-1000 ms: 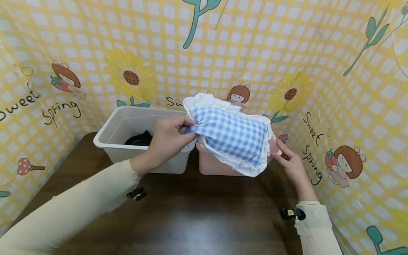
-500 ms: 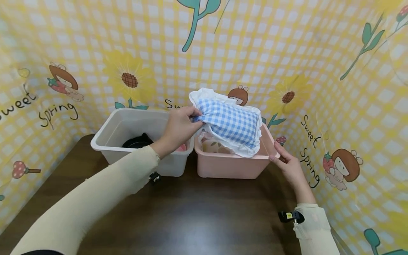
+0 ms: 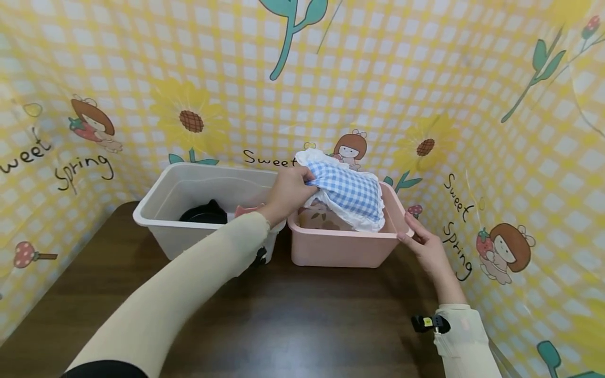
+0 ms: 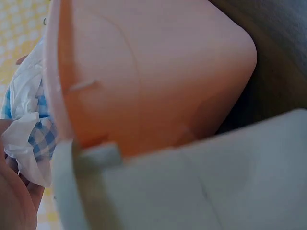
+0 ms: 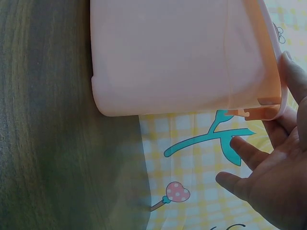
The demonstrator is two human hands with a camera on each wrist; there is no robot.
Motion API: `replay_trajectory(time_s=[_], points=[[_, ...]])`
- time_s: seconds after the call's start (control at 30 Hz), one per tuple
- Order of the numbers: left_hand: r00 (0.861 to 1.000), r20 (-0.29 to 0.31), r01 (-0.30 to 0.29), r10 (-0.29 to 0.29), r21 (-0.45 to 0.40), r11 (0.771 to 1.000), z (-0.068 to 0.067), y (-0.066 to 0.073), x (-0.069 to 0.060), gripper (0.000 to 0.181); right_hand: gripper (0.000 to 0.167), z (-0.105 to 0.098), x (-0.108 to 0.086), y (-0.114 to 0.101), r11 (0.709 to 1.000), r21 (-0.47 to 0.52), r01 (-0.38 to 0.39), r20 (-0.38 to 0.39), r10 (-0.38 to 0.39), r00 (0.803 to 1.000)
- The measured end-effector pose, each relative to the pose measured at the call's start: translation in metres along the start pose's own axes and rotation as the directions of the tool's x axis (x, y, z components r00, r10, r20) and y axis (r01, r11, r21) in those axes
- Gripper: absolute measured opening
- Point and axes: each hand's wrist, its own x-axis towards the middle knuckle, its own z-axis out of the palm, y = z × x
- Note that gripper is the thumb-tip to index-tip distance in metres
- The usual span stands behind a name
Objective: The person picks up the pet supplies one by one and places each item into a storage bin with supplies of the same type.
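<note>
My left hand pinches the left end of a small blue-and-white checked pillow with a white ruffled edge. The pillow hangs tilted over the pink bin, its lower right end at the bin's opening. My right hand grips the bin's right front corner, thumb in front and fingers at the rim. The right wrist view shows that rim between thumb and fingers, with other fingers spread free. In the left wrist view, part of the pillow shows beside the hand; the bins cover the rest.
A white bin stands left of the pink one, a narrow gap between them. Inside it are a black object and a pink piece. Something beige with a leaf pattern lies in the pink bin. A checked cloth wall rises behind.
My left hand has carried the pillow away from me and down over the pink bin, uncovering the bin's front wall. The right hand keeps its hold on the rim.
</note>
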Motion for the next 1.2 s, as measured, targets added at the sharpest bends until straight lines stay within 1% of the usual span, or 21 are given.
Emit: replay_trajectory(time_s=[0.07,0.2,0.27,0.37,0.5,0.57,0.7,0.77,0.87,0.93,1.0,1.1,1.2], points=[[1.000,0.016,0.003,-0.003,0.021,1.000,0.010,0.002,0.001,0.005,0.063,-0.001,0.003,0.010,1.000,0.007,0.005,-0.009,-0.005,1.000],[0.997,0.076,-0.003,-0.003,0.070,0.998,0.027,0.006,0.001,0.008,0.063,-0.003,0.003,0.017,1.000,0.002,0.002,-0.020,-0.002,1.000],[0.994,0.106,-0.005,-0.003,0.080,0.997,0.033,0.007,0.000,0.008,0.064,-0.003,0.004,0.018,1.000,0.004,-0.003,-0.021,0.003,1.000],[0.992,0.125,-0.002,-0.009,0.090,0.996,0.040,0.004,-0.001,0.008,0.064,-0.002,0.006,0.019,1.000,0.013,-0.005,-0.016,0.005,1.000],[0.989,0.144,0.011,-0.025,0.096,0.995,0.044,-0.002,0.000,0.009,0.063,-0.001,0.008,0.019,1.000,0.021,0.001,-0.016,-0.001,1.000],[0.986,0.167,0.011,-0.029,0.105,0.994,0.045,-0.003,0.000,0.009,0.063,-0.001,0.009,0.018,1.000,0.015,0.005,-0.020,-0.005,1.000],[0.974,0.222,0.013,-0.040,0.123,0.992,0.047,-0.005,0.000,0.009,0.063,0.000,0.008,0.017,1.000,0.006,0.014,-0.028,-0.014,1.000],[0.970,0.239,0.014,-0.043,0.125,0.992,0.048,-0.005,0.001,0.009,0.063,0.000,0.008,0.018,1.000,0.009,0.016,-0.029,-0.015,0.999],[0.962,0.269,0.011,-0.042,0.113,0.994,0.047,-0.005,0.001,0.015,0.064,0.001,0.008,0.019,1.000,0.010,0.018,-0.033,-0.017,0.999],[0.952,0.304,-0.009,-0.026,0.113,0.994,0.046,-0.006,0.002,0.023,0.064,0.000,0.008,0.020,1.000,0.008,0.018,-0.033,-0.018,0.999],[0.936,0.351,-0.029,-0.010,0.104,0.994,0.044,-0.007,0.003,0.029,0.064,0.000,0.008,0.021,1.000,0.008,0.019,-0.035,-0.019,0.999],[0.904,0.426,-0.070,0.019,0.105,0.992,0.039,-0.012,0.004,0.036,0.064,0.001,0.008,0.020,1.000,0.018,0.020,-0.031,-0.019,0.999],[0.870,0.493,-0.099,0.023,0.128,0.987,0.033,-0.015,0.003,0.037,0.063,0.002,0.005,0.013,0.999,0.033,0.009,-0.027,-0.009,1.000]])
